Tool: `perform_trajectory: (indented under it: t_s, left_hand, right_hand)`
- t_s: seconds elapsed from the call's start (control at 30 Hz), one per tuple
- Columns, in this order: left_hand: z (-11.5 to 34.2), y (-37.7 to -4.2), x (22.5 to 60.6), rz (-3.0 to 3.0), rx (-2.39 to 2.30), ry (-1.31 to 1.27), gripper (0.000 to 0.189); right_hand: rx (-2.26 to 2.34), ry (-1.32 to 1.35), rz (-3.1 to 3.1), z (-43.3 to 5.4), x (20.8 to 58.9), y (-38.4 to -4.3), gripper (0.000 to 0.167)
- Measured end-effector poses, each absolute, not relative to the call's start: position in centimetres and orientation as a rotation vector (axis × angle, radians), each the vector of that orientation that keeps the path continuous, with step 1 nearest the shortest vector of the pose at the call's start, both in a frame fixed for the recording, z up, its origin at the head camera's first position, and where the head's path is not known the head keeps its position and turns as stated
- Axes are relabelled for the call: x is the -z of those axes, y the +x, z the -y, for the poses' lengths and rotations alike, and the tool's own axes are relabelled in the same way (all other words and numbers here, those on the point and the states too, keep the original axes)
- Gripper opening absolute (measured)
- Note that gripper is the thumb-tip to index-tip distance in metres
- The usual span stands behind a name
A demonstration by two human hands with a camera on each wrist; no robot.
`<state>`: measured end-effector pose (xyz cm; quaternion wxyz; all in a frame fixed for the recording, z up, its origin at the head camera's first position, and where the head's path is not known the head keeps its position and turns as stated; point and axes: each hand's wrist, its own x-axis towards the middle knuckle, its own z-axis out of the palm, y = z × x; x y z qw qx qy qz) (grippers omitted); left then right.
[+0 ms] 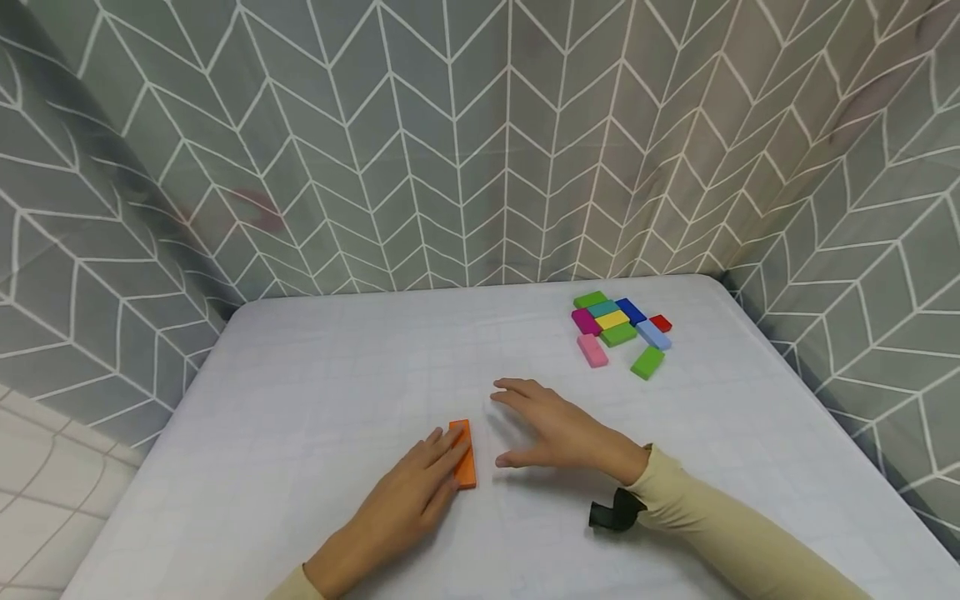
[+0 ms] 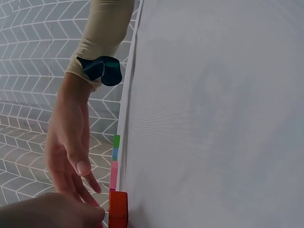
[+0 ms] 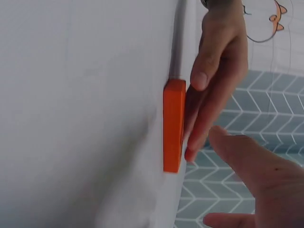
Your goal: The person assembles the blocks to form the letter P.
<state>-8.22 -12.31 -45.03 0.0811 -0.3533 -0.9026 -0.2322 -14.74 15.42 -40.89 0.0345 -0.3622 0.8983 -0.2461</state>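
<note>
An orange block [image 1: 467, 468] lies flat on the white-covered table, its long side running away from me. My left hand [image 1: 401, 500] rests its fingertips on the block's top, fingers fairly straight. To the right of the block, my right hand [image 1: 551, 427] hovers with thumb and fingers spread apart, holding nothing. In the right wrist view the block [image 3: 174, 128] shows its long edge, with the left hand [image 3: 221, 71] against its far side. The left wrist view catches the block's end [image 2: 118, 209] and the right hand [image 2: 69, 142] apart from it.
Toward the back right of the table [image 1: 337, 375] lies a loose cluster of coloured blocks, among them a pink block [image 1: 592, 350], a yellow block [image 1: 612, 320], a red block [image 1: 661, 322] and several green ones. A patterned grey curtain [image 1: 450, 150] hangs behind the table.
</note>
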Motion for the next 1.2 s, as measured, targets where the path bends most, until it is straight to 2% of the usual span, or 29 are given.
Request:
perform_trajectory:
  t_s: [0.4,0.73,1.03,1.2]
  left_hand:
    - [12.5,-8.4,45.6,2.758,0.727,-1.008,0.043]
    - [12.4,-8.6,45.5,2.710,0.710,-0.987,0.042]
    - [12.4,-8.7,45.3,2.761,0.749,-0.969,0.040]
    - [12.3,-8.7,45.2,2.788,0.757,-0.965,0.041]
  right_hand:
    - [0.915,-0.880,-2.907,-20.5,39.6,-16.7,0.073]
    - [0.967,-0.880,-3.038,-25.1,39.3,-19.4,0.055]
    - [0.849,-0.581,-3.071,-28.4,39.8,-21.4,0.050]
    - [0.826,-0.524,-3.102,-30.0,39.9,-22.1,0.044]
